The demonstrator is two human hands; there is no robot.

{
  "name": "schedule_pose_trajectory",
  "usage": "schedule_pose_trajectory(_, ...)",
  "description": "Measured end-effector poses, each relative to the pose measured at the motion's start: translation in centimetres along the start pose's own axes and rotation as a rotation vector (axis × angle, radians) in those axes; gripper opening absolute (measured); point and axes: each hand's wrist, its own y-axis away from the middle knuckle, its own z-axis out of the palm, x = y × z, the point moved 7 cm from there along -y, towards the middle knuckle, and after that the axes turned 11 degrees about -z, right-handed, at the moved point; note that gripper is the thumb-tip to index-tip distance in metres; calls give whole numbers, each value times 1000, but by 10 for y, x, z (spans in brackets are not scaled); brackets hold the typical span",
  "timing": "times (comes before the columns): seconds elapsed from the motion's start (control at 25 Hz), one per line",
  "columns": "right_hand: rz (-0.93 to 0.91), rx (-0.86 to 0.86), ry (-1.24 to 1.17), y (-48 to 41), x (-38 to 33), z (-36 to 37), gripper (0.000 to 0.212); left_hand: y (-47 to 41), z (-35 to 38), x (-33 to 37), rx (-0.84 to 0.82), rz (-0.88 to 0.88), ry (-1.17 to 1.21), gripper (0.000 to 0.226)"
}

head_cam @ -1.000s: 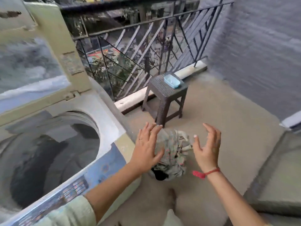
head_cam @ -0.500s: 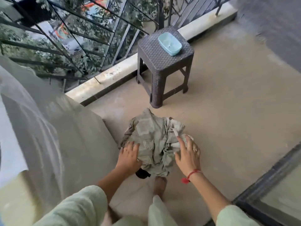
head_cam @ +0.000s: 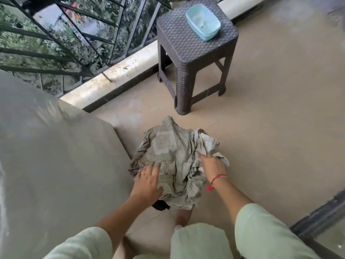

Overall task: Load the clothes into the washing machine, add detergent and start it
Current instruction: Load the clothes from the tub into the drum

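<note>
Reaching hands: both are stretched down to the clothes pile (head_cam: 173,152) on the floor (head_cam: 280,118), one at either side of it.
Left hand (head_cam: 148,181): lies flat on the pile's 8 o'clock edge, fingers straight and spread wide, a ring (head_cam: 142,173) on one of them; it holds nothing.
Right hand (head_cam: 213,166): rests on the pile's 3 o'clock side, a red thread (head_cam: 217,177) tied round the wrist; the fingers are blurred and run into the folds, so I cannot tell whether they have closed on cloth.
Clothes pile: a crumpled heap of grey-green printed fabric, some white cloth at its 2 o'clock corner, a black piece (head_cam: 159,204) poking out at 7 o'clock; it sits on the floor, outside the washing machine and just beside its side wall.
Washing machine (head_cam: 56,156): a blurred grey bulk at 9 o'clock of the pile; only its outer side shows.
Stool (head_cam: 179,40): dark, woven-look, standing at 12 o'clock of the pile, apart from it.
Blue tub (head_cam: 203,20): pale, rectangular, on the stool's top.
Railing (head_cam: 74,34): dark metal bars at 10 o'clock, greenery beyond.
Person: pale green sleeves (head_cam: 265,230), a bare foot (head_cam: 183,214) at 6 o'clock of the pile.
</note>
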Motion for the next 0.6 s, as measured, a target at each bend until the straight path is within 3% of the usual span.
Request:
schedule_pose_trajectory(0.12, 68, 127, -83, 7, -4, -28, 30, 2, -10, -3, 20, -3, 16, 84)
schedule_pose_trajectory(0.4, 100, 529, -279, 101, -18, -88, 27, 11, -67, 4, 104, 25, 10, 84)
schedule_pose_trajectory(0.6, 70, 533, -366, 120, -16, -87, 26, 3, -77, 6, 124, 32, 1, 75)
